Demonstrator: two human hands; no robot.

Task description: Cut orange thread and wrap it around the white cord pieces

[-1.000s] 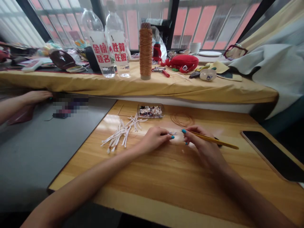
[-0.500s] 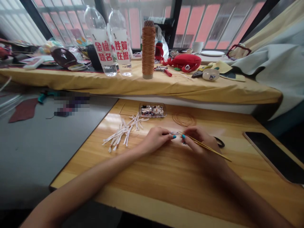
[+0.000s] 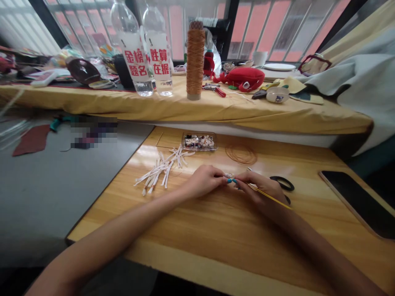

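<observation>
At the middle of the wooden table, my left hand (image 3: 207, 181) is closed in a pinch on a small pale piece (image 3: 228, 175), too small to name. My right hand (image 3: 262, 188) meets it from the right, thumb and forefinger pressed together at the same piece. Golden tweezers (image 3: 273, 198) lie within the right hand, their long shanks pointing back toward the wrist; the front part is mostly hidden by fingers. Black-handled scissors (image 3: 282, 183) rest just beyond and partly behind the right hand.
White strips (image 3: 159, 172) lie in a loose pile left of my hands. Behind stand a clear tray (image 3: 200, 149) of small beads and a coil of brown cord (image 3: 241, 154). A phone (image 3: 359, 201) lies at right. Bottles (image 3: 160, 61) and a thread spool (image 3: 195, 61) stand on the raised ledge.
My right hand has moved left, so its fingertips now meet those of my left hand. The tweezers have shifted with it, and more of the scissors shows.
</observation>
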